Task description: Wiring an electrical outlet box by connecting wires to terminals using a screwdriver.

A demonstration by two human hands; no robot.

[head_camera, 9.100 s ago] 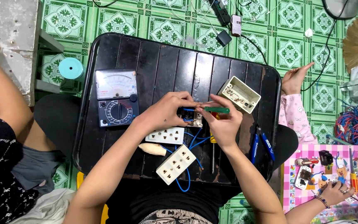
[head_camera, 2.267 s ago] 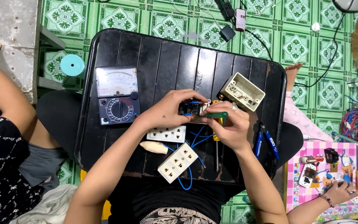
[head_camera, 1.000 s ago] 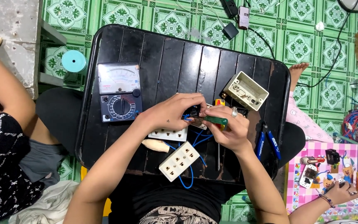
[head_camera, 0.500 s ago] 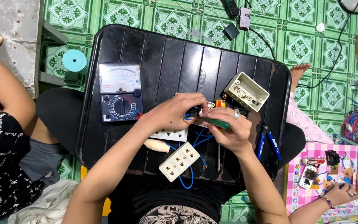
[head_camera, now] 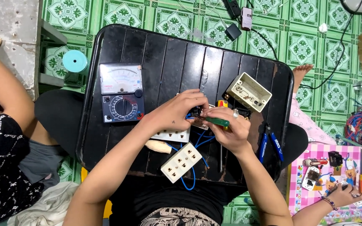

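Head view shows your left hand (head_camera: 181, 109) pinching a small dark switch part (head_camera: 196, 112) over the tabletop (head_camera: 181, 54) centre, while your right hand (head_camera: 230, 129) closes on a green-handled screwdriver (head_camera: 216, 121) touching it. That part looks light, rigid and slippery; grip its sides, clear of the blue wires (head_camera: 197, 140).

green-handled screwdriver (head_camera: 217, 121) now lying level under right hand (head_camera: 230, 130), left hand (head_camera: 180, 109) shifted slightly right
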